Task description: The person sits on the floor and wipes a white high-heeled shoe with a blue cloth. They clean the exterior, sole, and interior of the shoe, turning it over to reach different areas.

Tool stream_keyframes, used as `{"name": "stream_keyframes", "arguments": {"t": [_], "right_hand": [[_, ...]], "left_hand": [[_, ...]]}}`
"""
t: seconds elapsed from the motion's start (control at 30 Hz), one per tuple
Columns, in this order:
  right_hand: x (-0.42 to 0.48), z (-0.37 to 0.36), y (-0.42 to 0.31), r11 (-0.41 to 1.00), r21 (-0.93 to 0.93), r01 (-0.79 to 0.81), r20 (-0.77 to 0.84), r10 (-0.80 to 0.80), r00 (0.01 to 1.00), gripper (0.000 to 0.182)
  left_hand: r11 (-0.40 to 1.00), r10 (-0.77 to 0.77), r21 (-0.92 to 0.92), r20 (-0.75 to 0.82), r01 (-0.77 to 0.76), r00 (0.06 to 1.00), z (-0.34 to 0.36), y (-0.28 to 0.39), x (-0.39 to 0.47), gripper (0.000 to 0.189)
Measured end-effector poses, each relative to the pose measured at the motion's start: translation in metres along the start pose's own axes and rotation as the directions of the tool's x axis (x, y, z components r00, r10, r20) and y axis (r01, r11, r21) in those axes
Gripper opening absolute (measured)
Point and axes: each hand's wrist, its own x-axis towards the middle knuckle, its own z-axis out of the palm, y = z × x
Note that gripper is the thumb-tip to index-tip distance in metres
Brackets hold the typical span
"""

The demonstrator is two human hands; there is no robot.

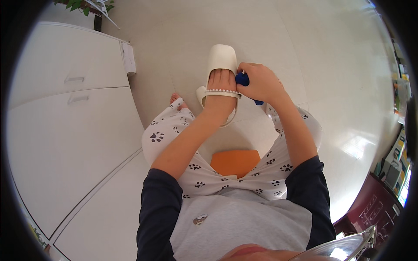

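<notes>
Between my knees is a cream high-heeled shoe (222, 57) with a closed toe, a pearl-trimmed strap and a heel showing at its left. Inside it is my left hand (222, 80), palm hidden, its fingers reaching under the toe part and the strap crossing over its back. My right hand (261, 83) grips a dark blue cloth (242, 79), pressed to the right side of the shoe near the toe opening. Part of the cloth hangs out below the right palm.
An orange seat (235, 161) shows between my thighs. White drawers (75, 58) with metal handles stand at the left, a white box (129, 58) beside them. A leafy plant (75, 4) is at the upper left. A dark red cabinet (375, 205) stands at the lower right.
</notes>
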Motion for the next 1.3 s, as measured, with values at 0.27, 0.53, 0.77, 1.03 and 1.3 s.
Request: {"name": "stream_keyframes", "arguments": {"t": [0.27,0.53,0.77,1.03,1.3], "right_hand": [[0.012,0.017,0.012,0.996,0.081,-0.039,0.086,0.032,0.996,0.024],[0.015,0.022,0.003,0.999,-0.015,0.041,-0.193,-0.043,0.980,0.023],[0.026,0.009,0.012,0.986,-0.166,0.005,-0.562,-0.098,0.821,0.020],[0.017,-0.039,0.016,0.992,0.017,0.129,-0.642,-0.088,0.761,0.017],[0.002,-0.020,0.023,0.752,0.658,0.045,-0.011,-0.049,0.999,0.018]], "left_hand": [[0.998,0.045,0.051,-0.028,-0.044,0.999,-0.004,-0.008,0.005,0.039],[0.989,-0.069,-0.131,0.002,0.069,0.998,-0.017,-0.003,0.013,0.040],[0.940,0.226,-0.291,0.134,-0.180,0.965,-0.030,0.011,0.003,0.049],[0.875,-0.203,-0.477,-0.215,0.079,0.955,-0.066,-0.017,0.021,0.026],[-0.147,-0.091,-0.843,0.532,0.517,0.842,-0.061,-0.035,0.020,0.079]]}}
